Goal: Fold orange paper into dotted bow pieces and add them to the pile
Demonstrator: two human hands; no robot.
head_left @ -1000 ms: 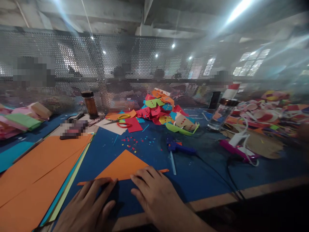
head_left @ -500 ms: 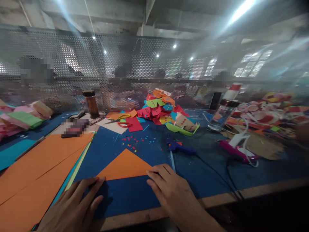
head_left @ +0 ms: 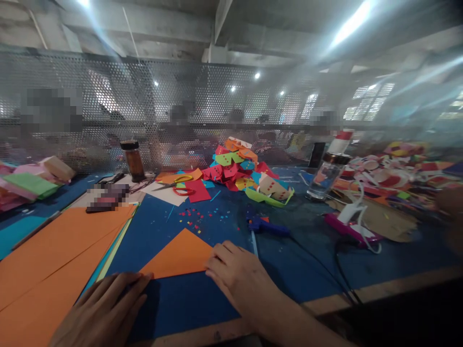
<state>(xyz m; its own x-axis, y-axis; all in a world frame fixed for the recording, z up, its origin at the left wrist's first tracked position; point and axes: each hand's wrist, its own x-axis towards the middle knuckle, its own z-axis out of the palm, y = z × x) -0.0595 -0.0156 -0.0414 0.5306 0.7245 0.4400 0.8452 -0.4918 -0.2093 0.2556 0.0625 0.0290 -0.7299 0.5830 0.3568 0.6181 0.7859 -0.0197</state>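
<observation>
A sheet of orange paper [head_left: 181, 258], folded into a triangle, lies on the blue tabletop with its point facing away from me. My left hand [head_left: 103, 306] rests at its left corner, fingers stretched out and fingertips touching the paper. Over the right corner, my right hand [head_left: 240, 277] has its fingers pressed together on the paper, hiding that corner. To the left lies a stack of large orange sheets [head_left: 47, 260], with blue and yellow sheets showing beneath.
Beyond the triangle are paper bits [head_left: 197, 221], scissors [head_left: 183, 179] and a colourful pile of cut paper [head_left: 231, 164]. A blue glue gun [head_left: 267, 225] with its cord, a glass bottle [head_left: 325, 178] and a purple power strip [head_left: 349, 229] stand right. A phone [head_left: 108, 196] and brown bottle [head_left: 133, 161] are left.
My right hand has slid left along the triangle's lower edge and covers more of its right corner. The left hand stays at the left corner. The view has tilted slightly upward.
</observation>
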